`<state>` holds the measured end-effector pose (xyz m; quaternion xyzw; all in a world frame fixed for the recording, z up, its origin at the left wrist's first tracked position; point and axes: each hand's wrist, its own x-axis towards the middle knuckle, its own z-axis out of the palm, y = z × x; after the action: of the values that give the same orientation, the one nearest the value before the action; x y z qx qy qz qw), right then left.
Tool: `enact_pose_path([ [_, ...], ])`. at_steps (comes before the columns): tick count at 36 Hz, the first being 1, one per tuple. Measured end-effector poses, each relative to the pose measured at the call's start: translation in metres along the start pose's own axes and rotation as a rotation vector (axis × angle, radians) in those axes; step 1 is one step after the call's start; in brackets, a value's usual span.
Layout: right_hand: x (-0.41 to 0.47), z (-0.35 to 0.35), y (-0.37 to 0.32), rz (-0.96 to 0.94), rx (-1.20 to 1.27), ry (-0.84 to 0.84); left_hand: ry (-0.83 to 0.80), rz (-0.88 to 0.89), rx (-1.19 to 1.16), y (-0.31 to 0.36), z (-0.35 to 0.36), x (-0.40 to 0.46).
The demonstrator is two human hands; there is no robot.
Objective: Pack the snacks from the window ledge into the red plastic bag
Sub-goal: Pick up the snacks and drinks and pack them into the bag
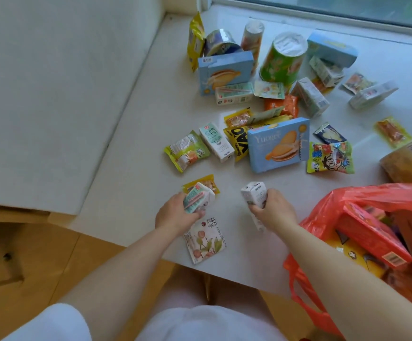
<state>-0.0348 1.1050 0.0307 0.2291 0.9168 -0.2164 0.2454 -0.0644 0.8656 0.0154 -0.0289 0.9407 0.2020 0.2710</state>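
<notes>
My left hand grips a small white milk carton with a pink straw, just above the white window ledge. A second white milk carton is held in my right hand, near the ledge's front edge. The red plastic bag stands open at the right, with a red box and other packets inside. A lychee tea packet lies between my arms. Several snacks are spread further back, among them a blue biscuit box and a green cup.
A yellow-green snack packet and a milk carton lie left of the blue box. The window frame runs along the back. A white wall surface borders the ledge at left, with wooden flooring below.
</notes>
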Motion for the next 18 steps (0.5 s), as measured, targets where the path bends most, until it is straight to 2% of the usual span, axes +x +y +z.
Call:
enact_pose_path([
  [4,-0.017,0.005,-0.024,0.185,0.428,-0.054,-0.012,0.014,0.031,0.002,-0.020,0.014],
  [8,-0.039,0.023,-0.040,0.285,0.659,-0.083,-0.042,0.083,0.085,0.003,-0.031,0.029],
  [12,-0.061,0.061,-0.049,0.484,0.785,-0.071,-0.118,0.198,0.141,-0.001,-0.031,0.044],
  [18,-0.086,0.097,-0.072,0.748,0.832,-0.016,-0.202,0.282,0.188,-0.002,-0.023,0.057],
])
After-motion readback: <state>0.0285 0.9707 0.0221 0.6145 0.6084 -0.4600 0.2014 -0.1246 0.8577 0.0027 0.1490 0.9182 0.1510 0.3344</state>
